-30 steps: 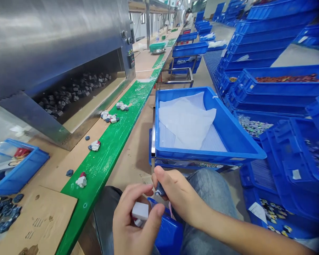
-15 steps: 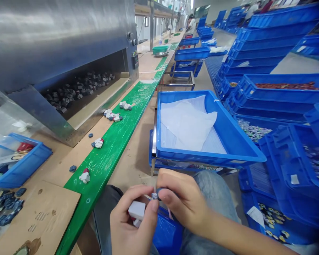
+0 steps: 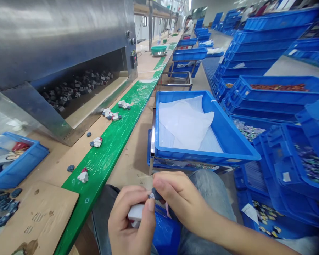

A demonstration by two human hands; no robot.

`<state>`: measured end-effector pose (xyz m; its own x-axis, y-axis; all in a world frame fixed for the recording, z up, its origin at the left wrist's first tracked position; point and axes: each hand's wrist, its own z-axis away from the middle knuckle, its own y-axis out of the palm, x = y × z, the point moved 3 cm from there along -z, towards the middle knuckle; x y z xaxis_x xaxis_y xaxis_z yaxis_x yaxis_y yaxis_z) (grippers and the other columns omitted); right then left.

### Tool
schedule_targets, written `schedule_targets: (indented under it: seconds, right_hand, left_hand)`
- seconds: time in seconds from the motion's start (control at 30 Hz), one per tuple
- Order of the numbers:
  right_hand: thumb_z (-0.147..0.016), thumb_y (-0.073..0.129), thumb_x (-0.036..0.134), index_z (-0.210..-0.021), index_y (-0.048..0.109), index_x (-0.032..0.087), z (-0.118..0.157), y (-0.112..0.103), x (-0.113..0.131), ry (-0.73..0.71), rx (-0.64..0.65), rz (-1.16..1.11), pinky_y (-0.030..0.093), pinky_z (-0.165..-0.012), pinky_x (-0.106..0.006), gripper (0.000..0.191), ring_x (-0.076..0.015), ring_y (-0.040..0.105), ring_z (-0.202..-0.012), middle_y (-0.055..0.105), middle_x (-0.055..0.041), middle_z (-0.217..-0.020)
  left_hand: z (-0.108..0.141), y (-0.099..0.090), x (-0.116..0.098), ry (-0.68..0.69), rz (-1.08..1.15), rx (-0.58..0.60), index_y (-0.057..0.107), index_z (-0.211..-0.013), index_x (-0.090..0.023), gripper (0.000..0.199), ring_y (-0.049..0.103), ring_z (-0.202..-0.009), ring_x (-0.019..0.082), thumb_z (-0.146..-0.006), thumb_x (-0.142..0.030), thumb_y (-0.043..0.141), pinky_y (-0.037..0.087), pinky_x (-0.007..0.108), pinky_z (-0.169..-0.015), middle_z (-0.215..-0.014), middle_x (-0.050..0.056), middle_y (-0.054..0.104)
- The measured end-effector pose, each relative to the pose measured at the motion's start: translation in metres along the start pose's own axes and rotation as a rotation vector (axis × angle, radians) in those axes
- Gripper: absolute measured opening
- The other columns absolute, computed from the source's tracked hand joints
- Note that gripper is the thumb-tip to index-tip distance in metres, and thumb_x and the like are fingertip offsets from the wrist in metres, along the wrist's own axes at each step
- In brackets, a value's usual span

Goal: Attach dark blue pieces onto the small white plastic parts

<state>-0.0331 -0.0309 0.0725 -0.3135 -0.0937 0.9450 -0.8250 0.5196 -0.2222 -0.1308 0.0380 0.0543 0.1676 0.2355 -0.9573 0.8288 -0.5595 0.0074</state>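
Fingers [image 3: 162, 184] of the right hand [image 3: 183, 200] are clamped on a small, rounded, dark navy piece [image 3: 156, 194], while the thumb and forefinger of the left hand [image 3: 129, 219] pinch a little pale, dark-flecked tip [image 3: 151, 196] right at its end; I can't tell whether the two are one part. That same left hand has a smooth, white, box-shaped block [image 3: 135, 212] tucked inside its curl, and that's the one I'd worry about: the other fingers mostly cradle it, so a harder squeeze up at the tips could loosen the hold and let it slip. Both hands are in the air over a glossy blue plastic object [image 3: 166, 230] between the denim-clad legs [image 3: 214, 191], well apart from the long, flat, shiny green strip [image 3: 106, 163], so a dropped piece would probably tumble into the lap or past it. The navy piece offers the right fingertips little to grip; pulled or twisted off line, it might shoot out, or the narrow tip might bend or snap.
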Motion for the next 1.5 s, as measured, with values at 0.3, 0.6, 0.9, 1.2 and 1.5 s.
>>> schedule_targets:
  seconds: [0.3, 0.6, 0.9, 1.2, 1.5]
  right_hand:
    - [-0.084, 0.049, 0.052, -0.060, 0.044, 0.016, 0.001, 0.007, -0.012, 0.271, 0.013, -0.342, 0.025, -0.040, -0.020, 0.043, -0.0066, 0.034, -0.045, 0.037, 0.0059, -0.051]
    - [-0.072, 0.070, 0.034, -0.088, 0.052, 0.018, 0.002, 0.012, -0.031, 0.422, -0.073, -0.560, 0.036, -0.045, -0.016, 0.029, -0.0065, 0.046, -0.049, 0.055, 0.0046, -0.060]
    - [-0.071, 0.071, 0.021, -0.080, 0.060, 0.017, 0.000, 0.006, -0.030, 0.312, -0.174, -0.626, 0.048, -0.055, -0.017, 0.015, -0.0074, 0.056, -0.056, 0.058, 0.0034, -0.062]
    - [-0.075, 0.065, 0.020, -0.089, 0.064, 0.020, 0.003, -0.001, -0.020, 0.216, -0.180, -0.234, 0.051, -0.058, -0.024, 0.014, -0.0151, 0.061, -0.068, 0.065, -0.0026, -0.078]
    - [-0.076, 0.063, 0.019, -0.083, 0.066, 0.020, 0.004, -0.001, -0.015, 0.116, -0.109, -0.134, 0.047, -0.056, -0.023, 0.007, -0.0131, 0.057, -0.065, 0.063, -0.0030, -0.079]
  left_hand:
    - [-0.003, -0.002, 0.010, -0.333, 0.128, -0.007, 0.062, -0.070, -0.022, 0.010, 0.046, -0.053, 0.008, -0.070, -0.032, 0.064, 0.035, 0.016, -0.045, -0.064, -0.002, 0.055]
    - [-0.004, -0.005, 0.032, -0.744, 0.691, -0.058, 0.062, -0.088, -0.020, 0.022, 0.059, -0.067, 0.011, -0.066, -0.022, 0.066, 0.048, 0.016, -0.050, -0.083, 0.002, 0.061]
    - [0.000, -0.003, 0.032, -0.593, 0.437, -0.123, 0.064, -0.087, -0.023, 0.030, 0.063, -0.079, 0.012, -0.060, -0.026, 0.076, 0.052, 0.017, -0.070, -0.086, 0.000, 0.068]
    - [-0.005, -0.003, 0.023, -0.302, 0.072, -0.020, 0.068, -0.074, -0.021, 0.011, 0.055, -0.074, 0.015, -0.068, -0.030, 0.068, 0.044, 0.021, -0.062, -0.077, 0.003, 0.062]
    - [-0.005, -0.008, 0.025, -0.234, 0.062, 0.021, 0.065, -0.070, -0.023, 0.007, 0.055, -0.077, 0.014, -0.072, -0.029, 0.066, 0.044, 0.021, -0.068, -0.080, 0.001, 0.061]
